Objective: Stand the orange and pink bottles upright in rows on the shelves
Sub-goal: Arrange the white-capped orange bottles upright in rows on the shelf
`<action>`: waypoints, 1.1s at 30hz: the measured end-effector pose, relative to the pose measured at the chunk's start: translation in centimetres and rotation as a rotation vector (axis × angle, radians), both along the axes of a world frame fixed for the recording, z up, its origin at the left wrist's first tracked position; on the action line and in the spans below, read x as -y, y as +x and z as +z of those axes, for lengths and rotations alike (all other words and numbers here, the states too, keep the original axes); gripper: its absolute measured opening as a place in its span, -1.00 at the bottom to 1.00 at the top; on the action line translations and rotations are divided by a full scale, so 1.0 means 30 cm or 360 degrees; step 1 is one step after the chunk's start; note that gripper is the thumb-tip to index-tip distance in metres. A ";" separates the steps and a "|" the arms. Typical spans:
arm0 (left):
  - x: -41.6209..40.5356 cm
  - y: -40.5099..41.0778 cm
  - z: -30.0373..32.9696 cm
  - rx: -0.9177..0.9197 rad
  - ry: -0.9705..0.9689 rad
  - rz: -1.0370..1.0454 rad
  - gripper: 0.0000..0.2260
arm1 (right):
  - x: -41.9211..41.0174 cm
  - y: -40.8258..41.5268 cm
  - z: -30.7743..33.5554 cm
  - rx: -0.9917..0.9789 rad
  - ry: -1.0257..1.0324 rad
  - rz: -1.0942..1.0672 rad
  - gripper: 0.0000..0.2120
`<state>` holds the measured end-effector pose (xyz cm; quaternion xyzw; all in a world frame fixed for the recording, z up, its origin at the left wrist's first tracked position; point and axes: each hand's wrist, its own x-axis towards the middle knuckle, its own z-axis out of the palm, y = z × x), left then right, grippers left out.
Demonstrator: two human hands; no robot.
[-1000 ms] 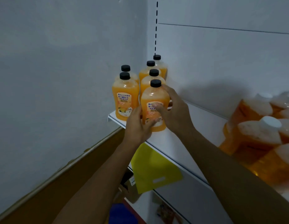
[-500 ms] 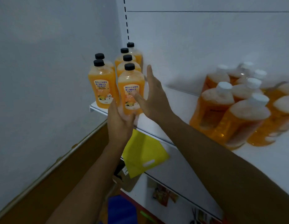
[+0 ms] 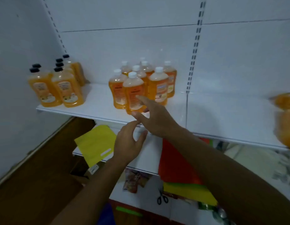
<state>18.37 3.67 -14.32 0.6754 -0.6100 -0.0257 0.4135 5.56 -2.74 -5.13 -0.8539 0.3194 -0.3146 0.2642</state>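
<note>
Head view: both hands (image 3: 141,127) hover open before white-capped orange bottles (image 3: 141,83).

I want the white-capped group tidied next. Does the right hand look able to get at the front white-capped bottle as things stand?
Probably yes. The right hand is open, its fingers spread just in front of the front white-capped bottle, which stands at the shelf edge with nothing between them. The left hand hangs lower, out of the way.
</note>
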 end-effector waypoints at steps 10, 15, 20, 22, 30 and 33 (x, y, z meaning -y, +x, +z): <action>0.170 -0.731 0.066 -0.0046 0.0079 -0.0607 -0.57 | -0.001 -0.819 -0.041 -0.0096 0.0070 -0.0778 -0.44; 0.314 -0.993 0.083 -0.0002 0.0106 -0.0926 -0.51 | 0.068 -1.116 -0.028 -0.0328 0.0012 -0.1110 -0.45; 0.498 -1.170 0.094 -0.0161 0.0293 -0.1102 -0.51 | 0.161 -1.325 -0.030 -0.0475 -0.0009 -0.1333 -0.52; 0.563 -1.218 0.106 -0.0280 0.0377 -0.1119 -0.52 | 0.200 -1.376 -0.024 -0.0492 -0.0061 -0.1425 -0.53; 0.740 -1.340 0.185 -0.0543 0.0547 -0.1093 -0.55 | 0.375 -1.473 0.022 -0.0904 -0.0082 -0.1512 -0.31; 0.786 -1.370 0.207 -0.0540 0.0499 -0.1119 -0.62 | 0.438 -1.487 0.026 -0.1150 -0.0145 -0.1424 -0.27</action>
